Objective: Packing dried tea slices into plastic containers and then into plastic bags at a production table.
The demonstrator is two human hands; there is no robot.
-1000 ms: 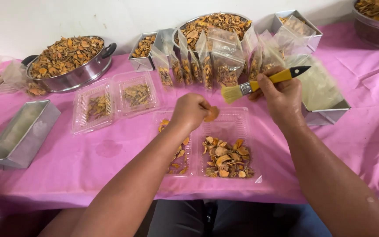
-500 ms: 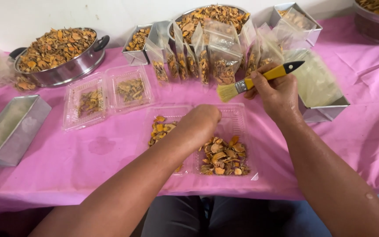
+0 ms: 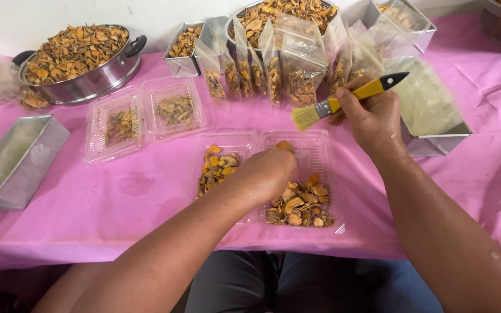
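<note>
My right hand [image 3: 372, 119] grips a small paintbrush [image 3: 343, 101] with a yellow handle, bristles pointing left above the table. My left hand [image 3: 268, 171] hovers over an open clear clamshell tray [image 3: 314, 150] and pinches a single orange dried slice [image 3: 285, 146] at its fingertips. The tray's right half holds a heap of dried orange-brown slices [image 3: 300, 206]; its left half [image 3: 218, 165] holds a smaller heap. The left wrist hides part of the tray's middle.
A second clear clamshell tray [image 3: 146, 116] with a few slices lies to the left. A steel pot [image 3: 82, 58] and a back bowl [image 3: 285, 11] are heaped with slices. Filled clear bags [image 3: 273, 69] stand in a row. Metal tins sit at the left [image 3: 15, 159] and right [image 3: 436, 139].
My left hand dropped from beside the brush down to the tray, then lifted a slice again. The brush hand stayed nearly still. The view shifted slightly.
</note>
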